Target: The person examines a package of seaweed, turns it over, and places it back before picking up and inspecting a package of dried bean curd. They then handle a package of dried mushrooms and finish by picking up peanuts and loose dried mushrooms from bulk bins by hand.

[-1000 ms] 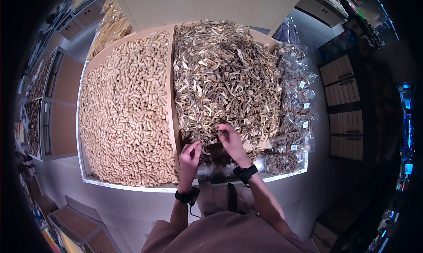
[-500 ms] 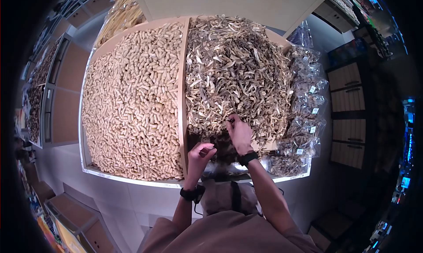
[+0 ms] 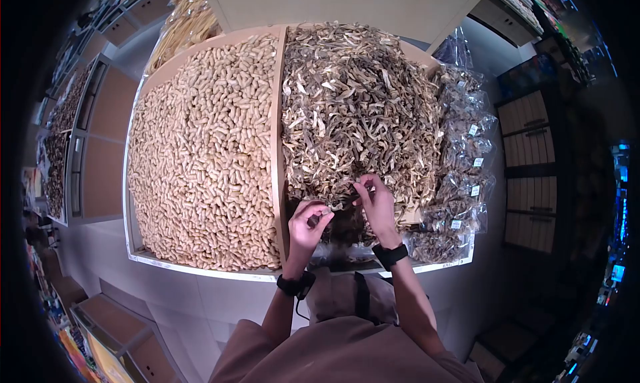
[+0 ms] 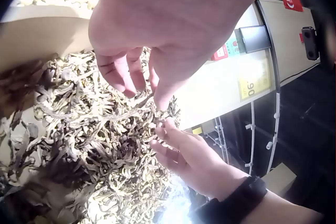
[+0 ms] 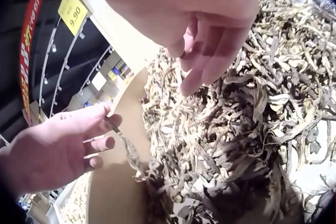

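My left hand [image 3: 307, 228] pinches a thin dried mushroom [image 5: 129, 153] between thumb and fingertips, and the piece hangs down from them. It shows pale at the fingertips in the head view. My right hand [image 3: 379, 206] is just to the right, fingers bent, its fingertips close over the front of the heap of dried mushrooms [image 3: 357, 110]. In the right wrist view its thumb and index finger come near each other at the heap's edge. I cannot tell whether a small piece sits between them. Below both hands the bin's front part is dark and shadowed.
A wooden divider [image 3: 275, 136] separates the mushrooms from a large bin of peanuts [image 3: 203, 156] on the left. Clear bags of dried goods [image 3: 460, 170] line the right side. A tan panel [image 3: 347, 3] stands behind, and a yellow price sign [image 5: 72, 11] hangs beyond.
My right hand went up into the heap, then came back slightly down and to the right. The left hand rose a little, and a pale dried mushroom now shows at its fingertips.
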A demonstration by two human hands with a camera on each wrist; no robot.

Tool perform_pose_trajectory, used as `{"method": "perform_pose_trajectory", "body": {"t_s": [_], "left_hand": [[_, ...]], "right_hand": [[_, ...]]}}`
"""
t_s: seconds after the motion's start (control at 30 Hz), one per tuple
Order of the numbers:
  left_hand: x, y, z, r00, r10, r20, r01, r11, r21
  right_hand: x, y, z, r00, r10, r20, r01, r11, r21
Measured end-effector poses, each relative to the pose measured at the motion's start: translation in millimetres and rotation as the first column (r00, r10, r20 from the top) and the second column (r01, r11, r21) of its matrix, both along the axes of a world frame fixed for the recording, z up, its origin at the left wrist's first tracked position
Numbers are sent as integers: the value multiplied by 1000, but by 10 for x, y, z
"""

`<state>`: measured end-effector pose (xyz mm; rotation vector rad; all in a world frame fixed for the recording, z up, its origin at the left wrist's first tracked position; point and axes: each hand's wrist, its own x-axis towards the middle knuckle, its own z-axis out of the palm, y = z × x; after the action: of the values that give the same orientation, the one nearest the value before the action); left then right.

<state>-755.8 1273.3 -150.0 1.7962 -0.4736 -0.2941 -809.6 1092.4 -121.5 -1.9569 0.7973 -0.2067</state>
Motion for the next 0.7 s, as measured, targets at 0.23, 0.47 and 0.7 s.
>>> {"method": "perform_pose_trajectory", "body": {"t_s": [0.23, 0.47, 0.7], "left_hand": [[-47, -82, 539, 996, -6, 91, 4, 1000, 22], [-199, -8, 833, 990, -88, 108, 92, 995, -35], [-382, 107, 849, 989, -103, 102, 112, 990, -91]], "right_hand": [[-400, 95, 291, 993, 14, 119, -65, 899, 433], [-634, 226, 635, 979, 104, 175, -162, 917, 364], [-861, 380, 924, 958, 189, 217, -242, 936, 256]]}}
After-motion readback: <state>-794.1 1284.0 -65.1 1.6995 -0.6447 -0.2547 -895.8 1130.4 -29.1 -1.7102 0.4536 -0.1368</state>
